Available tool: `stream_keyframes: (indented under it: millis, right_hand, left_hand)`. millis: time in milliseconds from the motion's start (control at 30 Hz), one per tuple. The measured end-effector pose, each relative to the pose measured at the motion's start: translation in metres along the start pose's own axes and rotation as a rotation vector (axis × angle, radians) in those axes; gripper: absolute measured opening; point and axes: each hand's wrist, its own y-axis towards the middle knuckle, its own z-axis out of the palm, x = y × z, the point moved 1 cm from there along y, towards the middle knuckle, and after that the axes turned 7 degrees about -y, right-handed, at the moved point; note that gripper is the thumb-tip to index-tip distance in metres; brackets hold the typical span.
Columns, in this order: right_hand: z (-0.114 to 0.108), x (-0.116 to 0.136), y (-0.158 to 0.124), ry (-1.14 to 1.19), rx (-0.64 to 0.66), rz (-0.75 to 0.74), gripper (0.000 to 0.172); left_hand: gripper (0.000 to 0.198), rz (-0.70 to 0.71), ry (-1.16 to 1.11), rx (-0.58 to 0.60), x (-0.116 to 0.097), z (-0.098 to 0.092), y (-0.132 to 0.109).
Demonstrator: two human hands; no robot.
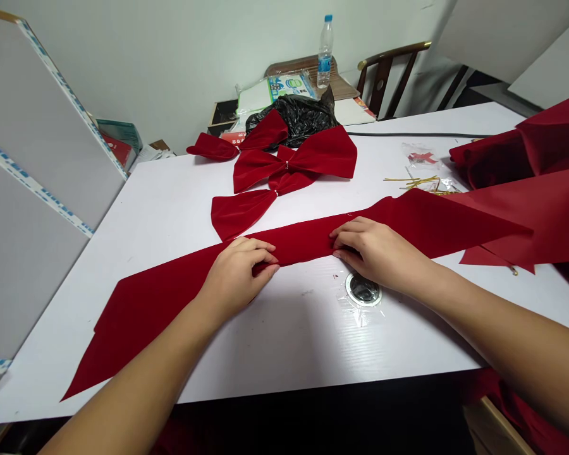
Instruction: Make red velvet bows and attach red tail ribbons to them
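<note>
A long strip of red velvet fabric [303,243] lies across the white table, folded narrow in its middle and wider toward both ends. My left hand [241,272] pinches its near edge left of the middle, thumb below and fingers on top. A short way to the right, my right hand [374,249] grips the same edge with fingers and thumb closed. Just beyond the strip lie several red velvet bows; the middle bow [317,155] is gathered at its centre with a small tie.
Gold twist ties [417,182] and a small plastic bag [420,156] lie at the right, near more red fabric [540,215]. A black plastic bag [303,117] and a water bottle [325,54] stand behind the bows. Beside my right wrist is a round cable hole [363,289].
</note>
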Motion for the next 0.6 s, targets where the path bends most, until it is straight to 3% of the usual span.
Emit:
stream_keyframes:
  millis: [600]
  right_hand:
    - [-0.0026, 0.0033, 0.0005, 0.005, 0.039, 0.078, 0.014]
  left_hand:
    - [0.011, -0.074, -0.007, -0.024, -0.0026, 0.0014, -0.0003]
